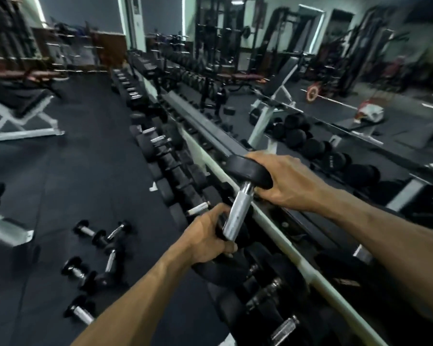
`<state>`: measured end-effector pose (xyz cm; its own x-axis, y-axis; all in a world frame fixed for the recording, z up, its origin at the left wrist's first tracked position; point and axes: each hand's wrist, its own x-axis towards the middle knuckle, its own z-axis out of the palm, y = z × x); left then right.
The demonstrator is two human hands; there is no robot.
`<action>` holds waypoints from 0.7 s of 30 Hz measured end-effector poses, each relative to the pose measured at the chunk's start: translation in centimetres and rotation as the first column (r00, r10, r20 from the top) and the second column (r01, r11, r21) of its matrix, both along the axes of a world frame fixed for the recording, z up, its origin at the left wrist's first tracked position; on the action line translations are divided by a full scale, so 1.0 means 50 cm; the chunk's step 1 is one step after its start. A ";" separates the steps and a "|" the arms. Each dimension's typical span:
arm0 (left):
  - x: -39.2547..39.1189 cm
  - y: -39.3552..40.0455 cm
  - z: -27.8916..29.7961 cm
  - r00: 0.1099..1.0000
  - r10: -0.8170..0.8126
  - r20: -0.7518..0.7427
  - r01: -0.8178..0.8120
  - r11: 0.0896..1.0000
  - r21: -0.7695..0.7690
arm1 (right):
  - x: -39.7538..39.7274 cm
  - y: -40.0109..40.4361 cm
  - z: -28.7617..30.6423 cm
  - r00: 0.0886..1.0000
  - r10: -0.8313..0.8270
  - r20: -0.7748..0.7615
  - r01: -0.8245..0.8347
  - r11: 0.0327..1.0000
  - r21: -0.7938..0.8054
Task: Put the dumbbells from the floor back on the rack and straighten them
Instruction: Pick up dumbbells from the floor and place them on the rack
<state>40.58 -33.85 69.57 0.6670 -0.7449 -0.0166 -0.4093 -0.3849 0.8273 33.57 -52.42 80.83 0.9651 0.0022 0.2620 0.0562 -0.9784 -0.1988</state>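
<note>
1. Both of my hands are on one dumbbell (238,208), held tilted over the rack (268,221). Right hand (289,182) is cupped over the upper rubber head, fingers wrapped around its far edge. Left hand (208,236) is clenched around the lower end, where the chrome handle meets the bottom head.
2. Load is off the floor and right above the top tier, not yet seated. Lower head is mostly hidden behind my left hand, so I can't tell if it's touching the rail.
3. Handling, my read: dense and rigid, no give anywhere. The knurled handle is the grippy part; the rubber heads are smoother and rounded, so the palm-over-head hold steers but carries poorly. I'd keep the weight on the left hand at the handle and use the right only to aim.
4. Pinch risk: fingers under a head when it drops into its cradle. Release low, fingers clear first.
5. Rack runs diagonally away from me, with a pale front rail (280,233) and rows of black dumbbells on the lower tier. Some of their handles look skewed, but blur makes it hard to judge.
6. More dumbbells remain on the floor (60,171) to my lower left: a loose cluster (100,253), well apart from the rack, lying at mixed angles.
7. A mirror behind the rack duplicates the gear, so don't count reflections.
</note>
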 end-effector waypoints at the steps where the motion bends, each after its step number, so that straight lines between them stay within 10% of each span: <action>1: -0.003 -0.047 0.000 1.000 -0.021 -0.018 0.021 1.000 0.005 | -0.006 -0.045 -0.003 1.000 -0.025 -0.012 0.025 1.000 -0.004; 21: 0.131 -0.732 -0.180 0.963 -0.246 -0.110 0.269 0.887 0.375 | 0.062 -0.719 -0.281 0.893 -0.322 -0.315 0.395 0.895 0.207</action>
<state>47.12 -70.43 60.55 0.4415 -0.8183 -0.3682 -0.4935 -0.5641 0.6620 36.69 -88.39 66.78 0.9191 -0.3894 -0.0609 -0.3794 -0.8321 -0.4046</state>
